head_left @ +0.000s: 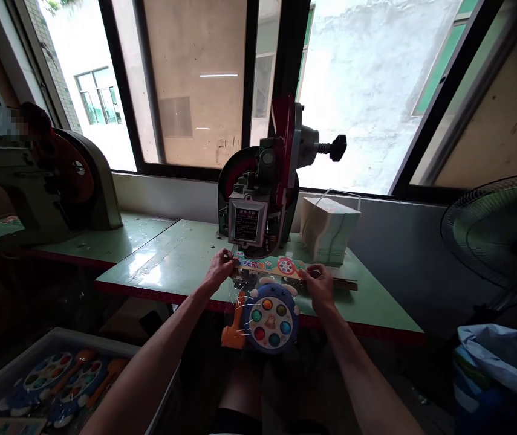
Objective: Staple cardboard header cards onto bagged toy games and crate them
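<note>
A colourful printed header card (265,265) is stretched between my hands, just under the head of a dark stapling-type machine (258,193). My left hand (221,267) pinches the card's left end. At its right end, the fingers of my right hand (319,284) are closed on it. Below the card hangs a clear plastic bag with a round blue animal-shaped toy (271,318) bearing several coloured buttons. Beside it in the bag is an orange toy hammer (236,326). The bag hangs past the front edge of the green table (158,260).
A stack of folded cards (328,229) stands right of the machine. Another machine (58,175) is at the left. More bagged toys lie in a grey bin (54,341) at lower left. A fan (503,223) and a blue-white sack (498,368) stand at the right.
</note>
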`<action>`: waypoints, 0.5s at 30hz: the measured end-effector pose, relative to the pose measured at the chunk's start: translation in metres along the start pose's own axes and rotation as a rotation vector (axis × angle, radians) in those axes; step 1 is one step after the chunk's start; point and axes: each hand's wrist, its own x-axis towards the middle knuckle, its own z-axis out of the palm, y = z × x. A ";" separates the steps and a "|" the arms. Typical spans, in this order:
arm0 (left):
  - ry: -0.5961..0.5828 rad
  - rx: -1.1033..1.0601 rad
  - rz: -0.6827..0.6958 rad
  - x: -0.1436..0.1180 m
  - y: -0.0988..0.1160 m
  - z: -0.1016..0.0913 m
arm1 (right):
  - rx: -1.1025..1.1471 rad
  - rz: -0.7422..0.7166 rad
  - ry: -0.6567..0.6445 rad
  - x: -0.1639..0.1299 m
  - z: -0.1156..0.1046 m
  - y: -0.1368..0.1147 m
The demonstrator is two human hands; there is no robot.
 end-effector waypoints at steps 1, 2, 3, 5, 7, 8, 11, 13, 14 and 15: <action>0.000 -0.002 -0.002 0.001 -0.001 0.000 | -0.001 -0.002 0.005 0.001 0.001 0.000; -0.001 -0.003 -0.003 0.002 -0.002 0.000 | -0.002 -0.006 0.006 0.001 0.001 0.000; -0.002 -0.004 -0.002 0.002 -0.002 -0.001 | -0.001 -0.010 0.005 0.002 0.002 0.000; -0.001 -0.006 0.002 0.001 -0.001 -0.001 | 0.004 -0.012 0.003 0.003 0.002 0.001; 0.000 -0.008 0.008 -0.001 0.000 0.000 | 0.006 -0.009 0.000 0.003 0.002 0.001; 0.001 -0.010 0.009 -0.001 0.000 0.000 | 0.006 -0.007 -0.001 0.004 0.001 0.001; 0.005 -0.020 0.014 -0.001 -0.002 0.001 | 0.002 -0.005 -0.003 0.005 0.000 0.000; 0.011 -0.029 0.021 0.001 -0.002 0.001 | 0.003 -0.006 -0.004 0.007 0.001 -0.001; 0.014 -0.033 0.024 0.002 -0.002 0.000 | 0.005 -0.006 -0.006 0.008 0.003 -0.001; 0.017 -0.036 0.025 0.002 -0.002 -0.002 | 0.007 -0.007 -0.010 0.008 0.006 -0.001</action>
